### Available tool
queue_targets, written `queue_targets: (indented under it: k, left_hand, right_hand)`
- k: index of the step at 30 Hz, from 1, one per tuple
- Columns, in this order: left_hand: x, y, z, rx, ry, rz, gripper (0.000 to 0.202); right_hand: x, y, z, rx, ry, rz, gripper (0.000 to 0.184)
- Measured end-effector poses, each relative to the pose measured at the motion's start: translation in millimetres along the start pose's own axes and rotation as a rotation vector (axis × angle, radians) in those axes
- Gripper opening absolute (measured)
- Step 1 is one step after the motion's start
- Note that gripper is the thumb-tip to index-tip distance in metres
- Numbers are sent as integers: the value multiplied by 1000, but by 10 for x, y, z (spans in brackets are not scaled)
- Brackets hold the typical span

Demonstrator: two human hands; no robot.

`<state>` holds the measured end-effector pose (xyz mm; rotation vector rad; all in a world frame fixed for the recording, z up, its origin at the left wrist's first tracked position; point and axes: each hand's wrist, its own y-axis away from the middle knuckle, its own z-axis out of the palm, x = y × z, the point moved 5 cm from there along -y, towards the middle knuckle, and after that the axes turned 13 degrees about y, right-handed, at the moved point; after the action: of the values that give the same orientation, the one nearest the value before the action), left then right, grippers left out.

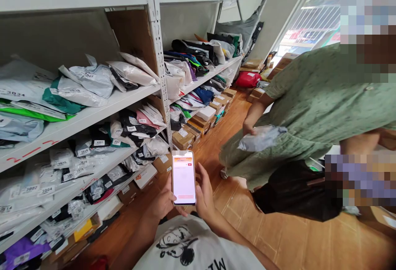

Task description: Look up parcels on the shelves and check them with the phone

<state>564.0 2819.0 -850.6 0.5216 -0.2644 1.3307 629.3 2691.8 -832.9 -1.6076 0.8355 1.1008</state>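
Note:
A smartphone with a lit, mostly white and pink screen is held upright before my chest. My left hand grips it along the left edge and lower corner, the thumb at the front and some fingertips showing below the phone. Close beside its right edge is my right hand, thumb and fingers apart. Whether that hand touches the phone's side I cannot tell.
Left of me, white metal shelves carry many numbered plastic mailing bags. Cardboard boxes line the floor beneath. To the right another person holds a grey-white parcel; a black bag hangs near them.

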Motion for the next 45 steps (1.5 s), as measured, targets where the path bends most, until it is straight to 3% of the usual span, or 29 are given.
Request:
queue_targets:
  k: [5,9,12,16,23,27,33,37,39,42,45]
  left_hand:
    - [46,6,-3,-14,15,10,102]
    - [28,-7,-42,-45,64,-5,112]
    - [16,-6,-72,-34,46,-16,114]
    - [34,-3,-69,-32,14,2,111]
    - [43,-27,-80,-27,-27,49,103]
    - [39,-33,-75,-40,-53,49,102]
    - [65,-19,-37,-23,-85,36,105]
    - [103,-7,-34,-42,-96,38,102]
    - [103,-8,-62,-53,-74,36,102]
    - [61,-15,-92,-62,-25,28,107]
    - [2,-9,-53,-56,-78,-10,103]
  right_hand:
    - [-76,-1,20,-77,223,-240,59]
    - [-183,-72,-12,-40,446,-426,59]
    - [-188,-96,-24,-36,566,-429,54]
    - [-211,-69,-34,9,523,-500,57]
    - [-294,-40,76,-95,587,-654,46]
    - [-376,-100,120,-132,626,-655,47]
    - [-403,-182,195,-235,717,-573,54]
    - [-340,-167,156,-130,492,-479,66]
    - [-151,-180,135,-91,167,-210,72]
    - [196,-136,215,-108,-264,246,61]
    - [300,-79,255,-118,-364,411,52]
